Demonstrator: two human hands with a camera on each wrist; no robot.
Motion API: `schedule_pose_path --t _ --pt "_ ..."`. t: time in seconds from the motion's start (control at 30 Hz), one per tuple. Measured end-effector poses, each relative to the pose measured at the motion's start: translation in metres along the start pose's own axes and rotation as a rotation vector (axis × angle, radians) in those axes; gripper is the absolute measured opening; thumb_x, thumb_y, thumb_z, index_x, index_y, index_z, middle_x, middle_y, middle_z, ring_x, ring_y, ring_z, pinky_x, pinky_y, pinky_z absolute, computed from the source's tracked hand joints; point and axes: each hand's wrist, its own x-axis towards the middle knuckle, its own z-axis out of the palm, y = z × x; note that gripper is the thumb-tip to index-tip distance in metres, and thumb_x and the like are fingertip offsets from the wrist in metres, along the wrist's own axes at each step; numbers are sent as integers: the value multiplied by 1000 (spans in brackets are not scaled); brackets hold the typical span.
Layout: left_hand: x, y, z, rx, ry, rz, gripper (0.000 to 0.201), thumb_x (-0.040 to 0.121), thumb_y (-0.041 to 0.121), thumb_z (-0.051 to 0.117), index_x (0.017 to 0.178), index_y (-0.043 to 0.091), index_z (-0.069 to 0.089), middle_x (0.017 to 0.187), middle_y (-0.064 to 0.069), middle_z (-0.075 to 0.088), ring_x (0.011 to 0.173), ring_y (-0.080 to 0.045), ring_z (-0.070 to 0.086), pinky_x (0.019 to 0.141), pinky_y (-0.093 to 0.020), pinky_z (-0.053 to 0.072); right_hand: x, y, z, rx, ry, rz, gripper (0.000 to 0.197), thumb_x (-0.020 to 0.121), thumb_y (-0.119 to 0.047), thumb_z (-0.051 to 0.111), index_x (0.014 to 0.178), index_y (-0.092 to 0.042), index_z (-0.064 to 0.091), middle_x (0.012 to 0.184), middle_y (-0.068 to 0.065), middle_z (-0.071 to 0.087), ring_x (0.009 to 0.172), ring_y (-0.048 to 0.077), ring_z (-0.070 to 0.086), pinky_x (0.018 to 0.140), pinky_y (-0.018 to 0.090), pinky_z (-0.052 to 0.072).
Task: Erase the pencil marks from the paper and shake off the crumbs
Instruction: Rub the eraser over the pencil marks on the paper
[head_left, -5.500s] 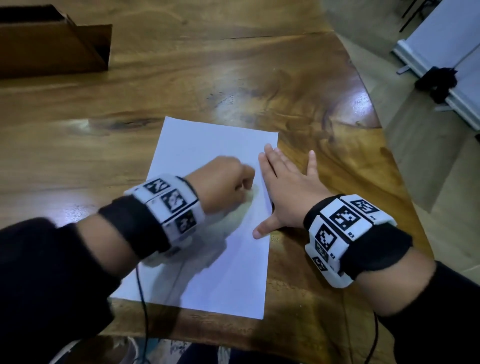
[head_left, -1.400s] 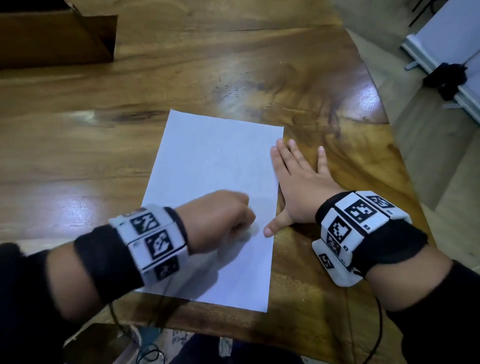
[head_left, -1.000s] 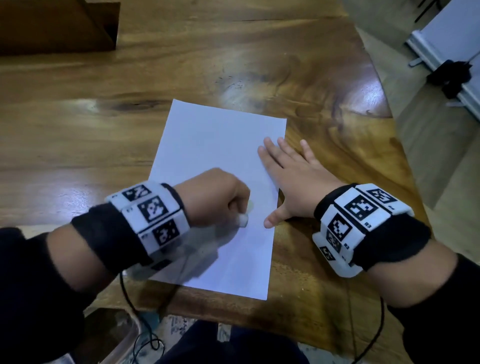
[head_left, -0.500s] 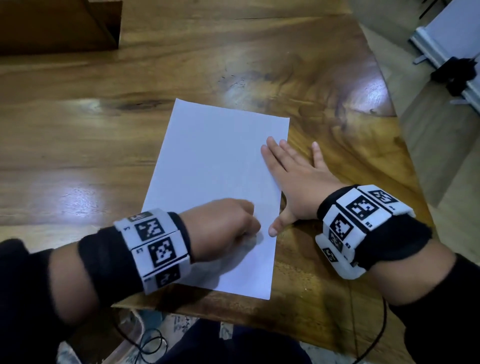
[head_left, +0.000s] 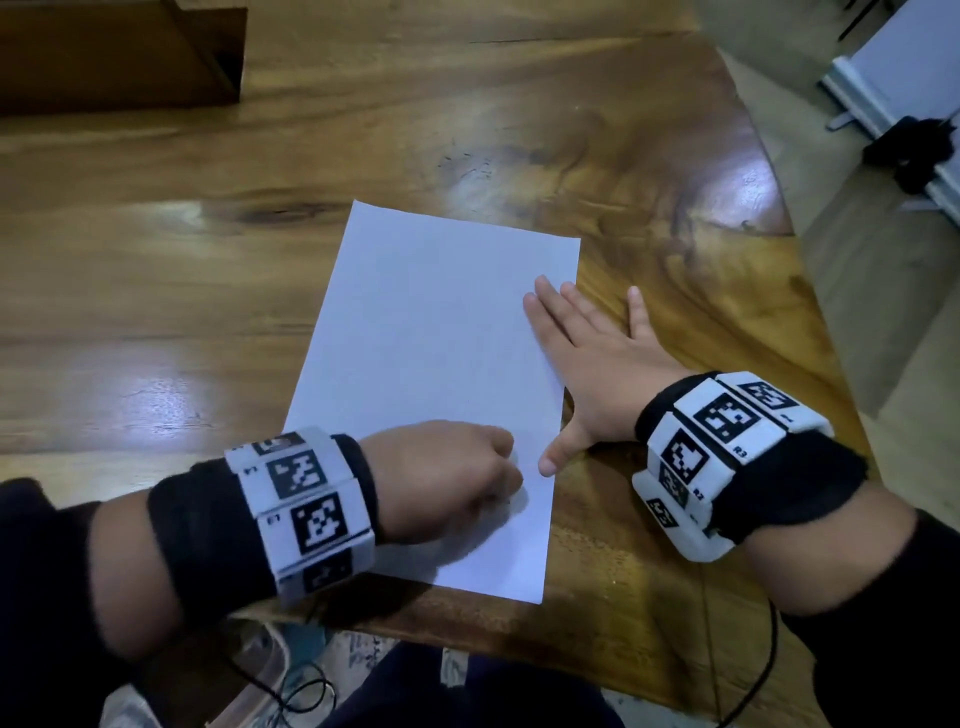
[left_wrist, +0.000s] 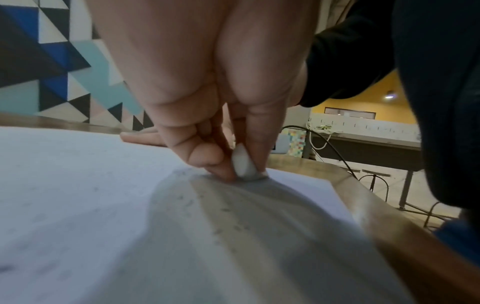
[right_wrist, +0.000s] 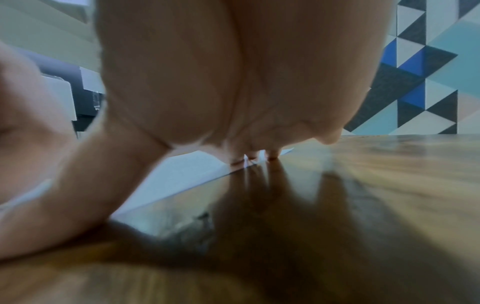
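A white sheet of paper (head_left: 431, 374) lies on the wooden table (head_left: 156, 291). My left hand (head_left: 447, 478) is curled over its lower right part and pinches a small white eraser (left_wrist: 242, 165), whose tip presses on the paper (left_wrist: 78, 195). Grey crumbs (left_wrist: 226, 214) are scattered on the sheet near the eraser. My right hand (head_left: 587, 358) lies flat with straight fingers across the paper's right edge, partly on the sheet and partly on the wood. In the right wrist view the fingertips (right_wrist: 250, 159) press down at the paper's edge (right_wrist: 182, 181).
A brown cardboard box (head_left: 119, 52) stands at the table's far left. The table's curved right edge (head_left: 810, 291) drops to a tiled floor, where a white panel with a black object (head_left: 914, 150) stands. Cables (head_left: 291, 696) hang below the near edge.
The left hand with the eraser has rubbed back and forth over the lower right of the sheet, and now sits near the right edge. The right hand has stayed flat on the paper's edge.
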Motion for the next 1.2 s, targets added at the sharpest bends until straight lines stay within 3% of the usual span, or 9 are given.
schedule_pose_path --t 0.23,0.37,0.47,0.57,0.67,0.87,1.03,1.1,1.2 --pt "18 -35 -46 -10 390 -150 22 72 37 70 83 18 67 71 4 54 67 -15 52 59 -22 35 -2 -10 -7 8 -69 44 155 48 -76 73 143 -15 -33 148 -4 -42 139 16 -33 102 75 -7" --pt "34 -26 -45 14 362 -139 17 78 30 64 90 18 66 75 2 59 72 -19 55 65 -24 36 -1 -13 -4 -2 -64 60 154 48 -79 68 142 -14 -35 147 -2 -44 139 18 -35 102 76 -5" --pt "21 -22 -28 -7 375 -44 20 78 24 52 76 11 66 74 -7 55 69 -27 52 63 -26 35 -1 -11 -3 3 -58 57 153 48 -80 68 142 -15 -35 148 -2 -43 139 17 -35 102 76 -5" --pt "-11 -12 -6 -29 255 82 25 80 26 53 62 12 61 67 3 43 59 -16 41 59 -21 30 -2 -10 -3 13 -47 49 154 47 -79 69 143 -15 -33 148 -2 -42 139 16 -34 102 75 -6" --pt "-20 -11 -1 -79 138 32 16 81 24 57 77 13 69 71 9 41 66 -10 42 62 -17 30 -2 -9 -2 14 -42 48 154 47 -79 69 143 -15 -32 149 -2 -41 139 17 -34 102 75 -6" --pt "7 -34 -16 -100 393 -47 16 81 18 53 70 6 59 70 -1 49 66 -22 49 70 -35 46 -2 -11 -3 15 -51 56 154 48 -78 69 143 -15 -33 148 -2 -42 139 17 -35 103 74 -6" --pt "-27 -29 8 208 117 139 19 82 21 55 84 5 64 83 0 53 79 -23 55 76 -27 46 -2 -10 -2 22 -46 51 154 47 -79 69 143 -15 -32 149 -2 -41 138 17 -35 102 75 -7" --pt "-20 -27 -2 145 61 147 18 79 21 55 85 10 68 82 -2 57 83 -26 59 69 -24 42 -2 -10 -2 22 -42 49 154 47 -79 69 143 -14 -33 149 -2 -41 138 17 -35 102 75 -7" --pt "11 -22 -28 49 246 16 21 79 29 54 85 16 68 79 -6 58 78 -25 57 65 -23 33 -1 -10 -2 24 -44 51 154 47 -78 69 143 -15 -33 148 -3 -42 138 17 -35 102 75 -8"
